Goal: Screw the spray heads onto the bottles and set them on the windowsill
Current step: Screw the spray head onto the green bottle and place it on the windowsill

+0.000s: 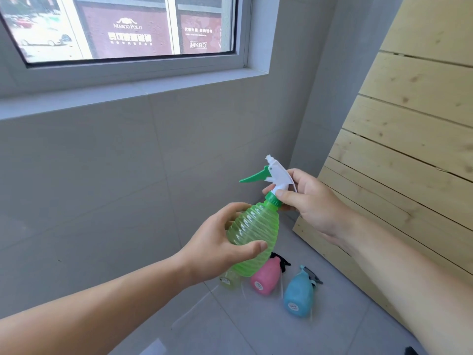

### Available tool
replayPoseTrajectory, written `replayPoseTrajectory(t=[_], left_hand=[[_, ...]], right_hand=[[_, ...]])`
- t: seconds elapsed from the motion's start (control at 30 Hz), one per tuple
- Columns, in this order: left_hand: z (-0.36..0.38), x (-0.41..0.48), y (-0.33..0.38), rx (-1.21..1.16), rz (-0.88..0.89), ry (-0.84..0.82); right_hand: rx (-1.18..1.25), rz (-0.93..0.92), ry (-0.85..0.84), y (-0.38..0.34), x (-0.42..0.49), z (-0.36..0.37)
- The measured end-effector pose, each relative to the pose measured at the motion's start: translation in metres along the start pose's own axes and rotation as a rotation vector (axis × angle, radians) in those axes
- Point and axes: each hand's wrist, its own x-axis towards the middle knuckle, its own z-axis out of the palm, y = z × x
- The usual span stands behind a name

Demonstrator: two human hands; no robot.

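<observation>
I hold a ribbed, see-through green bottle (252,237) tilted in front of me. My left hand (217,245) wraps its body from the left. A white spray head (279,175) with a green trigger sits on the neck. My right hand (307,198) pinches the green collar (271,198) under that head. On the floor below lie a pink bottle (265,279) with a black head, a blue bottle (298,294) with a grey-blue head, and a pale yellow bottle (230,279), mostly hidden behind the green one. The grey windowsill (128,94) runs above at upper left.
A window (122,26) with a white frame sits above the sill. A slatted wooden panel (409,149) leans against the wall on the right, its lower edge close to the floor bottles. Grey tiled wall and grey floor tiles (230,329) fill the remainder.
</observation>
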Motion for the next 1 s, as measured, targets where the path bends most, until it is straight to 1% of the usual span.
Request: replayPoseTrajectory(t=[0.13,0.2,0.37,0.53,0.7,0.77,0.9,0.93,1.0], left_hand=[[-0.001,0.001,0.000,-0.094,-0.009,-0.045],[-0.001,0.001,0.001,-0.130,-0.012,-0.071],[-0.004,0.001,0.001,-0.158,-0.031,-0.123],[-0.006,-0.001,0.004,-0.310,-0.087,-0.231],[-0.009,0.001,0.004,-0.343,-0.089,-0.277],[-0.007,0.000,0.004,-0.348,-0.090,-0.279],[-0.003,0.001,0.005,-0.330,-0.095,-0.249],[-0.002,0.002,0.005,-0.320,-0.091,-0.245],[-0.003,0.004,0.007,-0.311,-0.086,-0.238]], right_hand=[[0.149,0.040,-0.034,0.001,0.001,-0.004],[0.180,0.052,-0.070,0.002,0.000,-0.007],[0.142,0.039,-0.126,0.007,0.001,-0.012],[0.113,0.012,-0.164,0.007,-0.002,-0.014],[0.091,-0.001,-0.228,0.010,-0.005,-0.019],[0.069,-0.001,-0.208,0.010,-0.005,-0.019],[-0.068,-0.009,-0.095,0.014,-0.003,-0.008],[-0.066,0.000,-0.080,0.014,-0.003,-0.006],[0.054,0.024,-0.086,0.011,-0.001,-0.007]])
